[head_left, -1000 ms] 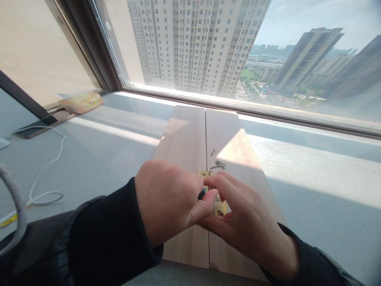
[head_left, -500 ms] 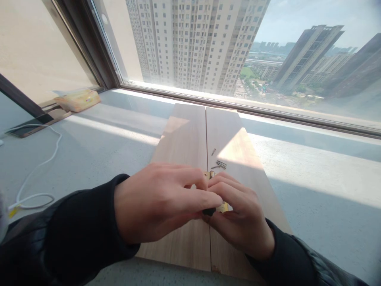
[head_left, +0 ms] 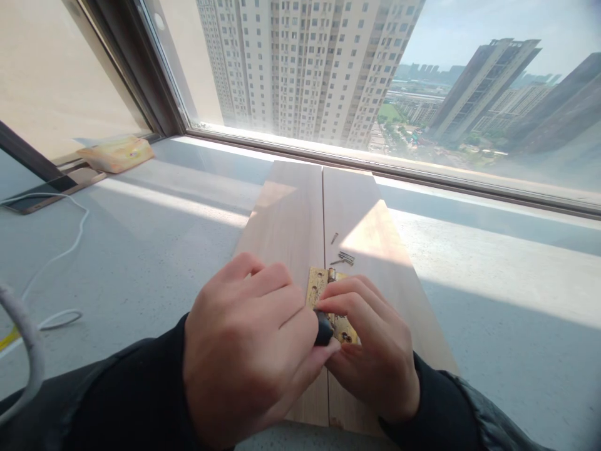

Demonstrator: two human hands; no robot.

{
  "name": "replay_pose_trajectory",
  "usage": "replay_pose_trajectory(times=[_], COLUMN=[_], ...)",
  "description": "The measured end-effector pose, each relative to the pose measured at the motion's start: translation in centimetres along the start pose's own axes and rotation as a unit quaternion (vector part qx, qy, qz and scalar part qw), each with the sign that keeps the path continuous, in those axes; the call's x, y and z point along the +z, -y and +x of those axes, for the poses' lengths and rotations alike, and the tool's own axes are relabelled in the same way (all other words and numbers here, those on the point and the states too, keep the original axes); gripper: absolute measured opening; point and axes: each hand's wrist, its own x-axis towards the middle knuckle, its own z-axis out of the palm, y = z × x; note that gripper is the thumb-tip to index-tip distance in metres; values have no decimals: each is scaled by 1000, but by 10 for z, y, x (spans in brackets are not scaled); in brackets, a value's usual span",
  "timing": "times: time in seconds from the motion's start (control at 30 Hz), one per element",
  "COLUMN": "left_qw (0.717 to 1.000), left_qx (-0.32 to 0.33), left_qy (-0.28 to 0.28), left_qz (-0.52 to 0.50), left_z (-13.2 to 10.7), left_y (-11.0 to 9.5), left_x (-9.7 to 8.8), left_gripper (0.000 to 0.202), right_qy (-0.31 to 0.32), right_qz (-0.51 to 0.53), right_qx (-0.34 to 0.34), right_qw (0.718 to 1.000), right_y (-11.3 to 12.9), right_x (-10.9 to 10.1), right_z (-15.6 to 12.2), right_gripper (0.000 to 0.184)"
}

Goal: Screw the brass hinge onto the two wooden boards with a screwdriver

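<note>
Two light wooden boards [head_left: 286, 213] lie side by side on a grey sill, their seam running away from me. A brass hinge [head_left: 317, 285] sits across the seam near the front. My left hand [head_left: 251, 347] is closed round a black-handled tool [head_left: 323, 328], most of which is hidden, its end over the hinge. My right hand [head_left: 370, 344] rests on the right half of the hinge, fingers curled and pinched at the tool's tip. Several loose screws [head_left: 345, 257] lie on the right board just beyond the hinge.
A big window [head_left: 375, 81] runs along the back of the grey sill [head_left: 493, 275]. A yellow packet [head_left: 115, 153] and a phone [head_left: 37, 200] with a white cable [head_left: 61, 257] lie at the left. A grey cord [head_left: 25, 332] curves at the left edge.
My left hand pulled back toward me and turned, uncovering the left leaf of the hinge. The black tool handle now shows between the hands. My right hand stayed on the hinge.
</note>
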Motion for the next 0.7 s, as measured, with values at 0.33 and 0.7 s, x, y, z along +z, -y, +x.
replay_pose_trajectory(times=[0.33,0.7], left_qw=[982,995], left_qx=[-3,41], left_qy=[140,74], left_qz=[-130,-43], left_z=[8,8], left_y=[24,16], left_x=[-16,-7], left_gripper=[12,23], right_qy=[77,17], right_qz=[65,54], right_qx=[8,21], right_qw=[995,998], right_y=[-2,-3], right_x=[-10,-1], right_z=[7,3], right_gripper=[17,28])
